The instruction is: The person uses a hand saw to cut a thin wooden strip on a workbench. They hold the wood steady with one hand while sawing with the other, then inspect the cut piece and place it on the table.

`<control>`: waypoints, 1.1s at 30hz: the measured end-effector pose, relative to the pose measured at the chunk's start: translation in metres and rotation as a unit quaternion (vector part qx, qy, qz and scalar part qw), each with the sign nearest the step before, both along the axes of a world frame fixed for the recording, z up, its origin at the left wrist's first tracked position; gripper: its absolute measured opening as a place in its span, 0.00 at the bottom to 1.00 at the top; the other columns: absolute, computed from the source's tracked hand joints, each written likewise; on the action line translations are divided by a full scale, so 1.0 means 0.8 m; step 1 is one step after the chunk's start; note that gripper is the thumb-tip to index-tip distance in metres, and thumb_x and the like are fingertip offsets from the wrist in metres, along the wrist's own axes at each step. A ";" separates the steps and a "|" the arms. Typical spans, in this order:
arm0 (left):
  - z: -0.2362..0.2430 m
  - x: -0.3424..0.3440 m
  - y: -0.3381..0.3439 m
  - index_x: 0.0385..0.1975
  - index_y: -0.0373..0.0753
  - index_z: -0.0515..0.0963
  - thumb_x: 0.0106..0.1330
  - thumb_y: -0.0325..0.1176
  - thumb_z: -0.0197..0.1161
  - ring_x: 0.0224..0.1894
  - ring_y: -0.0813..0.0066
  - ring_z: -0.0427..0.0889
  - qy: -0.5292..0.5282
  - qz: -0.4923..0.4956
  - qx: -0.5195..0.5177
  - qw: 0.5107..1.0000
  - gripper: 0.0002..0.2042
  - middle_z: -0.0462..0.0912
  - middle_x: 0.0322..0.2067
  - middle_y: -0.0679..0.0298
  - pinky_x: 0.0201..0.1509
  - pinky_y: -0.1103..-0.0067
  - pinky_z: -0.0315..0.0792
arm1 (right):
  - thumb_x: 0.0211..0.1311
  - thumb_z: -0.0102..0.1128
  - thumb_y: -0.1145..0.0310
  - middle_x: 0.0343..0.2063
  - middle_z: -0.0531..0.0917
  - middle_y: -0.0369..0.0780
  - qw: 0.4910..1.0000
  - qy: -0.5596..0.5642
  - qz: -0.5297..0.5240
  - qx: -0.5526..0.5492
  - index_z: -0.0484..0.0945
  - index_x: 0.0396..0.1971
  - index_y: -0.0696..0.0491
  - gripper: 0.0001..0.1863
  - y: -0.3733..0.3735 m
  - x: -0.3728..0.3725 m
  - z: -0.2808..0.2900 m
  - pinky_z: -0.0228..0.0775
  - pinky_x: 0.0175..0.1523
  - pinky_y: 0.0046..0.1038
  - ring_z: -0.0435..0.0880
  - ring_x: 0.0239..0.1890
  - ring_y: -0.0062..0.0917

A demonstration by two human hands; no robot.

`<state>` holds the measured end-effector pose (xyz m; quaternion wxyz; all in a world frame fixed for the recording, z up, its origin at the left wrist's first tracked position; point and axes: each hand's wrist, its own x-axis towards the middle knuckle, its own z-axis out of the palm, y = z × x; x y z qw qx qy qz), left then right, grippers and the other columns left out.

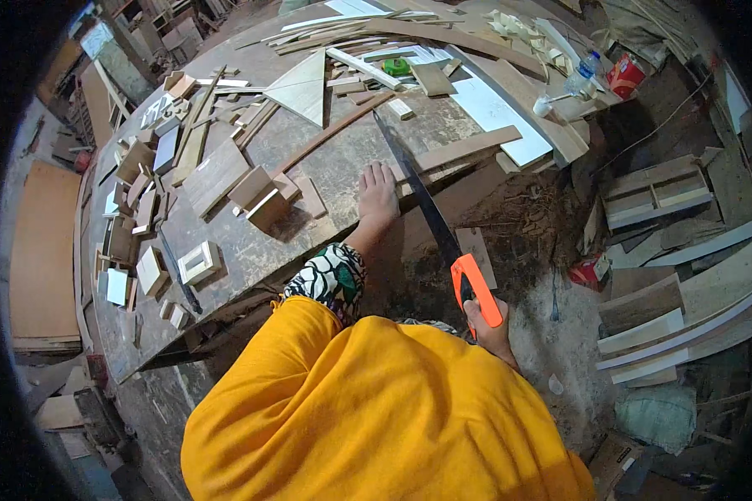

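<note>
My left hand (378, 190) lies flat on the worktable (334, 200) near its edge, fingers stretched out, just left of a wooden plank (468, 147); whether it presses on the plank's end is unclear. My right hand (489, 321), low right of centre, is closed round the orange handle (476, 288) of a handsaw. The long dark blade (426, 196) slants up and away across the plank at the table's edge, just right of my left hand. Its far tip reaches toward a reddish wooden strip (334, 134) on the table.
Wooden boxes (199, 263), a triangular panel (301, 88), strips and offcuts cover much of the table. A green tape measure (397, 67), white board (497, 117) and plastic bottle (581, 75) sit farther back. Wooden frames (656, 190) and curved pieces lie on the floor at right.
</note>
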<state>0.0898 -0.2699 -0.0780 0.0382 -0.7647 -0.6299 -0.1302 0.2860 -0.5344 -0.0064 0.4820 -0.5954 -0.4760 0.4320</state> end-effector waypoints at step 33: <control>-0.016 -0.002 0.006 0.58 0.28 0.59 0.59 0.29 0.49 0.65 0.49 0.57 -0.002 -0.008 0.034 0.999 0.26 0.60 0.61 0.46 0.68 0.62 0.50 | 0.56 0.66 0.63 0.13 0.71 0.35 0.989 -0.118 0.052 0.066 0.73 0.20 0.58 0.15 -0.001 0.006 0.008 0.63 0.21 0.28 0.71 0.15 0.22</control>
